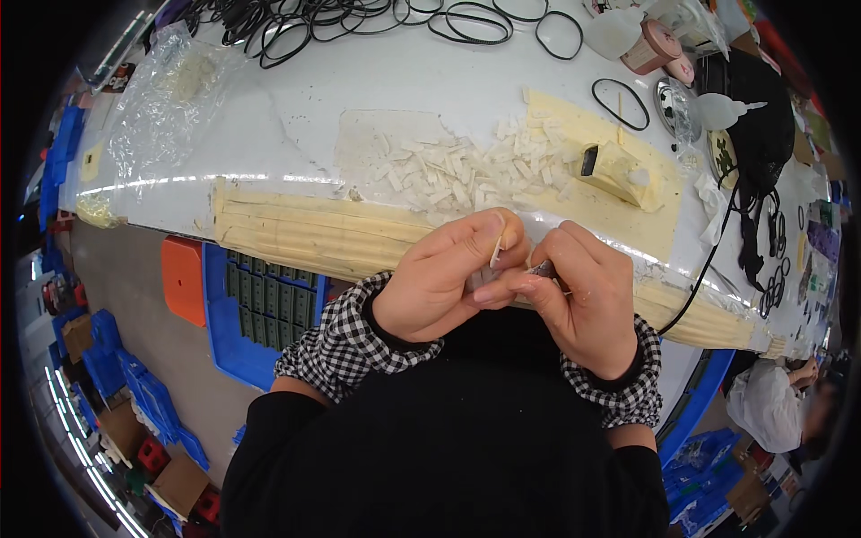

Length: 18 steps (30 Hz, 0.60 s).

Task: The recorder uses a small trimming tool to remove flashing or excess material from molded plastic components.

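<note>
My left hand (439, 278) and my right hand (592, 291) meet just over the near edge of the table. Thumb and finger of the left hand pinch a small whitish strip (497, 252). The right hand's fingers are closed around a small greyish piece (542, 268), mostly hidden, whose kind I cannot make out. Just beyond my hands lies a loose pile of short white strips (439, 175). To its right, a block wrapped in yellow tape (619, 175) rests on a yellow sheet (659, 211).
Thin black loops (471, 22) lie tangled along the far side, with one single loop (621, 104) nearer. A clear plastic bag (166, 99) is at the left. Yellow tape (305, 229) covers the table's front edge. Below stand a blue crate (215, 314) with dark green parts and an orange stool (183, 280).
</note>
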Available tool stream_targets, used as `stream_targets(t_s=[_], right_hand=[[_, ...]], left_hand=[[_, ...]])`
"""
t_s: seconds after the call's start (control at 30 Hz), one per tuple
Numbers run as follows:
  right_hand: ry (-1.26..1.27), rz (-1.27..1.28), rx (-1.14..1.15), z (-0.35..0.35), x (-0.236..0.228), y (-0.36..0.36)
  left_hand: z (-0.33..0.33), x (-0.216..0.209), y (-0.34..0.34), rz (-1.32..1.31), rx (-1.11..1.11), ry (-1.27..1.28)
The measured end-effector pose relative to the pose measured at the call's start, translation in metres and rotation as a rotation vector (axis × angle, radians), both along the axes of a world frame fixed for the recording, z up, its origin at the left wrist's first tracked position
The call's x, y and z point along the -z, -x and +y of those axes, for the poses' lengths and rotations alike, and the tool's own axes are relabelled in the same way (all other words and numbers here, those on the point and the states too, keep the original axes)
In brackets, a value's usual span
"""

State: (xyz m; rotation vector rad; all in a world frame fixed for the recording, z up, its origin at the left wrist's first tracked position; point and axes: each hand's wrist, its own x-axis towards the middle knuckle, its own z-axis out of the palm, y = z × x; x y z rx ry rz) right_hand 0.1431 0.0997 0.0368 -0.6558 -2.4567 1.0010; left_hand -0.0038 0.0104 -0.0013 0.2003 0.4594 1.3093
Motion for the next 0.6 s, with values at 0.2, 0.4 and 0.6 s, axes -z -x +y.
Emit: stream_targets(t_s=[0.2,0.4,0.6], right_hand=[[0.102,-0.009,0.218,0.004,0.000,-0.009],[-0.044,-0.055,0.321,0.012,0.014,-0.015],[-0.149,-0.156,0.241,0.008,0.028,0.003]], left_hand=[[0.001,-0.006,0.002,0.072,-0.038,0.026],[-0.001,-0.005,0.024,0.311,-0.264,0.035],[0.001,-0.007,0.022,0.262,-0.438,0.157]])
